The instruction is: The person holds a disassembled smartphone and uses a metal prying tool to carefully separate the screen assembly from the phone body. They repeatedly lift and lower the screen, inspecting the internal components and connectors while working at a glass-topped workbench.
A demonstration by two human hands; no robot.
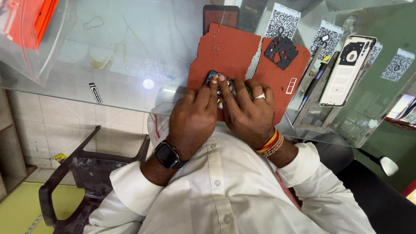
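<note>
Both hands (221,110) pinch small circuit part (213,78), mat's (229,47) near edge.

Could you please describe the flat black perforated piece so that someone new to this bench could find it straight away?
Start at the glass counter and find the rust-red mats beyond the two hands. On the right-hand mat's far corner lies the black plate. Unlike the tiny screws nearby, it is flat, dark and full of cut-out holes.

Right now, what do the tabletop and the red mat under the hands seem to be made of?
The tabletop looks like clear glass: glossy, with a light glare, and the floor and a chair show through it. The red mat looks like matte rubber or foam, though which is unclear: dull, finely grained, with ragged torn edges.
</note>
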